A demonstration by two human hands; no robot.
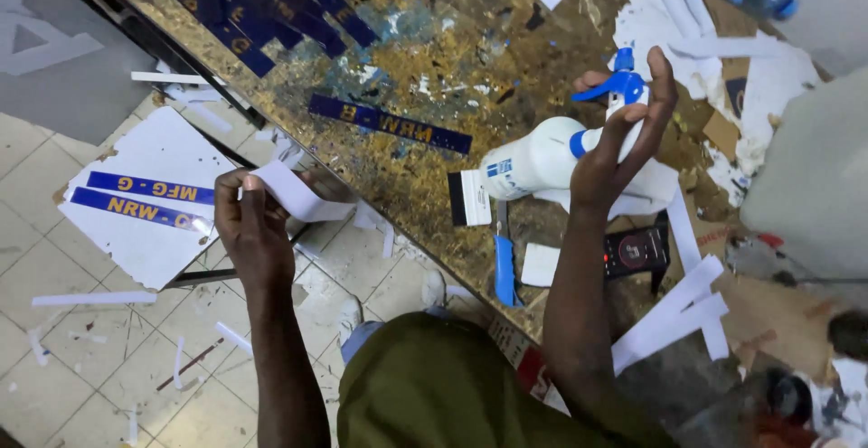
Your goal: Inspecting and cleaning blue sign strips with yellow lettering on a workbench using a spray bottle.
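My right hand (613, 154) grips the neck of a white spray bottle (533, 160) with a blue trigger head (618, 83), held on its side over the paint-stained worktable (425, 172). Out past the table's edge, over the tiled floor, my left hand (249, 226) pinches a white paper strip (294, 192). A long blue strip with yellow letters (389, 123) lies on the table between the two hands. Under the bottle sit a white squeegee with a black edge (468, 198) and a blue-handled knife (504, 267).
More blue lettered strips (262, 5) are piled at the table's far left. A white board carrying two blue strips (145, 197) leans below the table. White paper scraps litter the floor (90, 299) and the table's right side (674, 317). A small black device (636, 251) lies near my right forearm.
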